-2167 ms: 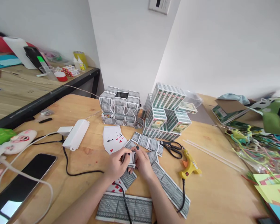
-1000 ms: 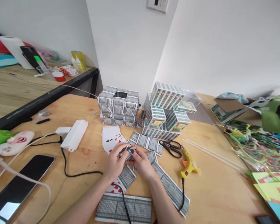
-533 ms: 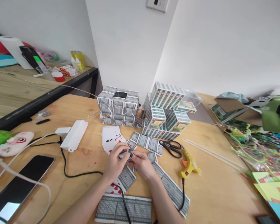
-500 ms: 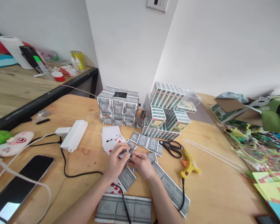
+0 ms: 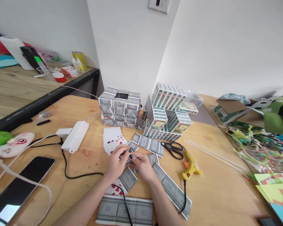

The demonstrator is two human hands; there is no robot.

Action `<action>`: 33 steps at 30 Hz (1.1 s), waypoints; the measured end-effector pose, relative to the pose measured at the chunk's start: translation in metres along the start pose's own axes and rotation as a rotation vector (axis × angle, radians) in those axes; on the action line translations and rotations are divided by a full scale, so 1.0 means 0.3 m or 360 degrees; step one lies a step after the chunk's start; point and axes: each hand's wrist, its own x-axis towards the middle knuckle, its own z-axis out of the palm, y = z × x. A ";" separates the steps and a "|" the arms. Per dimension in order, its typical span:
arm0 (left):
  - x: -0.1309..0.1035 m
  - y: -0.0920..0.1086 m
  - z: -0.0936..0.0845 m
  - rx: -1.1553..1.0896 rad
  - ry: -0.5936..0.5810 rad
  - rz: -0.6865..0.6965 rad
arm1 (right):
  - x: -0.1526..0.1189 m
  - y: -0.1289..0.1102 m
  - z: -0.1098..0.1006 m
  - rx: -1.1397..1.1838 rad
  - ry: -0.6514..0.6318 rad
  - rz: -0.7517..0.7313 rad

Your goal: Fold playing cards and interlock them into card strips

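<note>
Left hand [image 5: 117,160]: its fingers are curling and gripping a small folded card [image 5: 128,161].
Right hand [image 5: 141,164]: its thumb and fingers are pinching the same card from the other side.
Folded card: it is sitting between both hands' fingertips, and the fingers are hiding most of it.
White cards [image 5: 111,138]: they are lying face up, just past the left fingers.
Three-card strip [image 5: 108,209]: it is lying closer to the person than the fingers.
Black scissors [image 5: 176,153]: they are resting to the right of the fingers.
Yellow glue gun [image 5: 190,168]: it is lying farther right of them.
</note>
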 end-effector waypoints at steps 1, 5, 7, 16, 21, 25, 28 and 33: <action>0.001 -0.002 0.000 0.0008 0.0001 0.0003 | -0.001 -0.001 0.000 -0.0011 -0.0011 0.0001; 0.004 -0.004 -0.001 0.0016 0.0000 -0.0003 | -0.005 -0.005 -0.004 -0.0031 -0.0056 -0.0004; 0.004 -0.005 -0.003 0.0000 -0.0015 -0.0007 | -0.006 -0.006 -0.004 -0.0016 -0.0060 0.0007; 0.002 -0.009 -0.004 0.0023 -0.0067 -0.0011 | -0.005 -0.001 0.012 -0.0139 -0.0024 -0.0041; 0.003 -0.003 -0.002 0.0099 -0.0073 0.0007 | -0.006 0.012 0.009 -0.0223 -0.0040 -0.0098; 0.001 0.001 -0.001 0.0175 -0.0076 0.0056 | -0.007 0.019 0.006 -0.0269 -0.0019 -0.0151; -0.001 0.000 -0.003 0.0179 -0.0076 0.0084 | -0.006 0.021 0.006 -0.0275 0.0018 -0.0141; -0.002 -0.011 -0.004 0.0130 -0.0068 0.0061 | -0.006 0.011 0.010 -0.0142 0.0002 -0.0064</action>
